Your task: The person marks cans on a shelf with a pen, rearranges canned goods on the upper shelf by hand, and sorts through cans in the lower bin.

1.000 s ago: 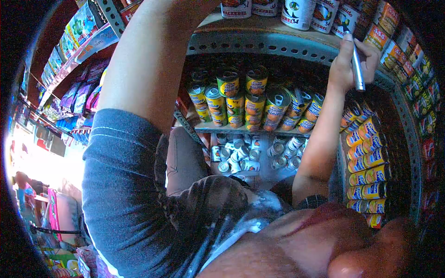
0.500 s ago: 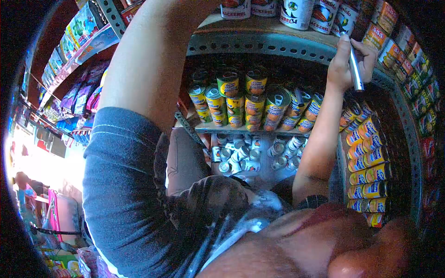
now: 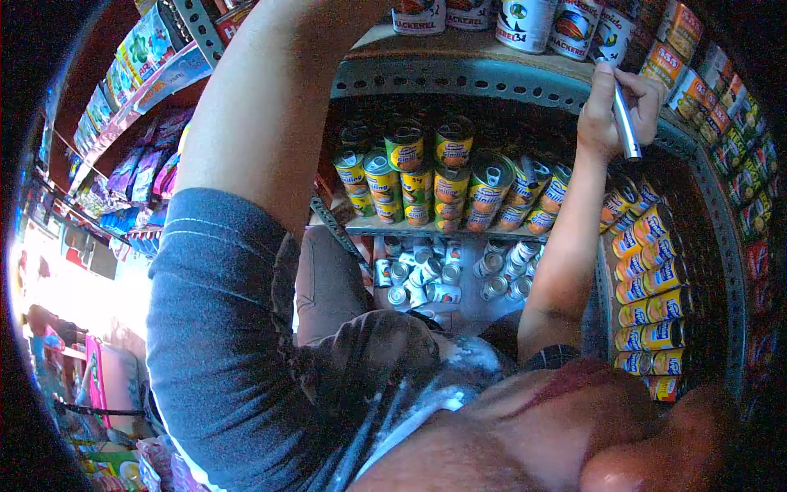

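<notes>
In the head view, my right hand (image 3: 616, 115) is closed around a silver marker pen (image 3: 627, 125), its tip at the lower part of a white mackerel can (image 3: 611, 34) on the upper shelf. Dark handwritten marks show on this can. Beside it stand another mackerel can (image 3: 573, 29) and a can with a green label picture (image 3: 523, 25), also hand-marked. My left arm (image 3: 250, 107) reaches up past the top edge, so my left hand is out of sight.
Yellow giniling cans (image 3: 416, 187) are stacked on the shelf below. White cans (image 3: 426, 271) lie lower down. Rows of yellow cans (image 3: 652, 299) stand at the right. A perforated metal shelf edge (image 3: 467, 82) runs under the upper board. Purple packets (image 3: 147, 168) fill the left shelf.
More dark marking shows on the rightmost white mackerel can. My right hand and the marker pen have shifted very slightly; my left arm is nearly still.
</notes>
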### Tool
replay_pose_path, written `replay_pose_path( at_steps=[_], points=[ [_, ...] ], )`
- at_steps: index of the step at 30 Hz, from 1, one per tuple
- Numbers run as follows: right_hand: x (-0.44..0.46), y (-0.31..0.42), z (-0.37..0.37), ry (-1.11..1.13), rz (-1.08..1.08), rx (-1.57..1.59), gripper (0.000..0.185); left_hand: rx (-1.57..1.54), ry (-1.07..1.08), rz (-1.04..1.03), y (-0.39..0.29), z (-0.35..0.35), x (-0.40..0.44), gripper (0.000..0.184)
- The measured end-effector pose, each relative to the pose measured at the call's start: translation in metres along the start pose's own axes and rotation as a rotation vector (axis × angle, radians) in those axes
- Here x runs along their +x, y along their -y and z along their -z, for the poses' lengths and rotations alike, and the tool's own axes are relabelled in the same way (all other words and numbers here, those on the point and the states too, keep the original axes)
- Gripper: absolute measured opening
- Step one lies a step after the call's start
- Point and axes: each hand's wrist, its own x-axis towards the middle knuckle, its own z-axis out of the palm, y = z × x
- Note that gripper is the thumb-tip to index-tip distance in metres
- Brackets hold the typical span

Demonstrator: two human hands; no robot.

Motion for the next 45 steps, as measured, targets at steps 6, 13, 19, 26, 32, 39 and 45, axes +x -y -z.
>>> replay_pose_path(
  at_steps=[6,13,19,26,32,39,45],
  points=[
    [-0.001,0.004,0.001,0.01,-0.028,0.009,0.02,-0.005,0.002,-0.001,0.0,0.0,0.002,0.08],
    [-0.01,-0.005,0.002,0.02,0.099,-0.103,0.02,-0.015,0.004,0.001,0.0,-0.001,0.006,0.081],
    [-0.011,-0.005,0.0,0.013,0.115,-0.148,0.022,-0.019,0.002,0.008,-0.001,0.0,0.006,0.082],
    [-0.014,-0.004,0.0,-0.016,0.081,-0.128,0.02,-0.055,-0.006,0.051,-0.006,0.008,0.008,0.083],
    [-0.014,0.001,0.0,-0.021,0.044,-0.125,0.02,-0.027,0.005,0.06,-0.004,0.012,0.015,0.091],
    [-0.014,-0.003,0.001,-0.006,0.102,-0.122,0.02,0.084,-0.085,0.166,-0.024,0.003,-0.003,0.094],
    [-0.015,-0.004,0.0,-0.016,0.091,-0.125,0.02,-0.094,-0.034,0.046,-0.014,0.004,0.004,0.09]
  ],
)
